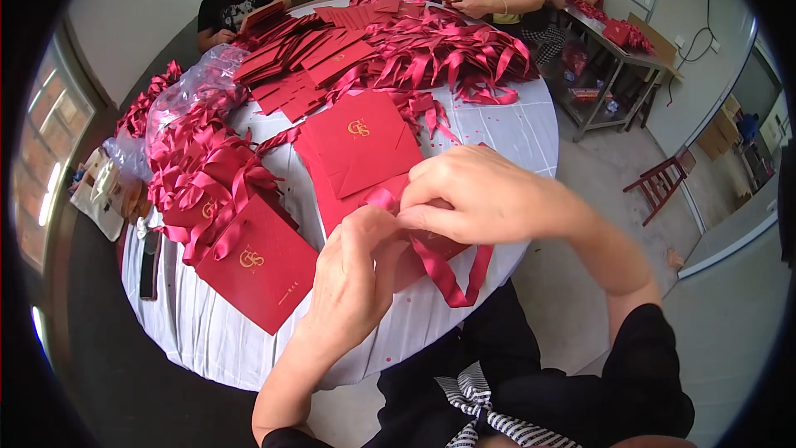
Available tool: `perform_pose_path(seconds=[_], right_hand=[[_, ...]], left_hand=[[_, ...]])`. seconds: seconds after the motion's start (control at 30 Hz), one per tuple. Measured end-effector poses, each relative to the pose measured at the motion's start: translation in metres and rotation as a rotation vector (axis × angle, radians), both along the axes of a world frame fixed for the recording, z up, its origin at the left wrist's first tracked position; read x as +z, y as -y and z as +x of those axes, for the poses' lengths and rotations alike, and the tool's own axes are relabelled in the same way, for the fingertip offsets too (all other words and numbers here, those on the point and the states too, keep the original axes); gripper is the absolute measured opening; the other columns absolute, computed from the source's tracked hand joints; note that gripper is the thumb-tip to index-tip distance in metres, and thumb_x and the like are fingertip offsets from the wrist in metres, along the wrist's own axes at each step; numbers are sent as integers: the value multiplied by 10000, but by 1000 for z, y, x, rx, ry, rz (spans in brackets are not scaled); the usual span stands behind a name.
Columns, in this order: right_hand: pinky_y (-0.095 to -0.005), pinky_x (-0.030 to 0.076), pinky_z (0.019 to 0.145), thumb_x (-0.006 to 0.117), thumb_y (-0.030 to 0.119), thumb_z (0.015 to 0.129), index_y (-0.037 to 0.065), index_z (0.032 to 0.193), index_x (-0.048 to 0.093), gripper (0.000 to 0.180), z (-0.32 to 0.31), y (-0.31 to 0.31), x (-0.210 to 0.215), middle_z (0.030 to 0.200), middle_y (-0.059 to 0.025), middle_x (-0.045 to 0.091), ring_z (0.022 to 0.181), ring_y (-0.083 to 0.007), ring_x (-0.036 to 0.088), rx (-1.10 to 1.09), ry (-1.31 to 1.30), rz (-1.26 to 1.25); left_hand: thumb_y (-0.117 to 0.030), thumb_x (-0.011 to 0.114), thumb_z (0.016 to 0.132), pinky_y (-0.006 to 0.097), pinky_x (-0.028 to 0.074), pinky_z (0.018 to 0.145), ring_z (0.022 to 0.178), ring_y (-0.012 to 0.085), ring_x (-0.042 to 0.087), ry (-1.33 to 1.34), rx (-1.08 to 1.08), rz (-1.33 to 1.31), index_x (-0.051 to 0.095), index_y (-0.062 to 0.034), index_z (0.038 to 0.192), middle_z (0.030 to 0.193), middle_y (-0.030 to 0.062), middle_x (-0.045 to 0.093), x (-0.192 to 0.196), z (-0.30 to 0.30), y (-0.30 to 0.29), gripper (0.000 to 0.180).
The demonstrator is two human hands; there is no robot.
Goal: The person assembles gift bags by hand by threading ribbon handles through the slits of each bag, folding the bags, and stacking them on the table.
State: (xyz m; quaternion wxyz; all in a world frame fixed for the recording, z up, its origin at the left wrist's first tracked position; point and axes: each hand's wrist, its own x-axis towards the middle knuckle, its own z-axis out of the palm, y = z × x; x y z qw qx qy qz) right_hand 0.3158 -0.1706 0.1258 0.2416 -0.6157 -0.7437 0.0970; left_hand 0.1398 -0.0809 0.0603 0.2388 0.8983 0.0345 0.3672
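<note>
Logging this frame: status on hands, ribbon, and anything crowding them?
Left hand and right hand both pinch the red ribbon at the flat red paper bag. Ribbon tail hangs off the table edge. Finished ribboned bag lies close left.

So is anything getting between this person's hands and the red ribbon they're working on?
Nothing visible does. Both the left hand and right hand already pinch the red ribbon directly, over the flat red paper bag on the round table. The ribbon's loose loop hangs free off the table's near edge.
</note>
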Motion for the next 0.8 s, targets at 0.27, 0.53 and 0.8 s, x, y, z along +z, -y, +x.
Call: perform_pose_path(seconds=[0.27,0.53,0.8], right_hand=[[-357,440,573,599,192,794,-32,772,653,232,9,-26,21,626,-138,606,578,-202,581,111,-58,-484],[-337,490,616,616,124,723,-14,747,692,159,5,-18,1,657,-136,650,640,-188,642,-67,-327,-313],[-332,463,566,649,138,744,-17,723,681,160,11,-23,0,635,-104,647,585,-144,597,-106,-425,-162]], left_hand=[[94,651,795,256,456,508,631,180,611,83,26,72,407,24,1061,833,130,592,-7,3,1,367],[110,640,764,312,499,618,728,247,622,9,18,82,536,26,982,875,134,608,3,1,0,256],[112,603,757,329,446,618,700,271,607,14,0,46,534,13,991,847,130,615,4,3,1,263]])
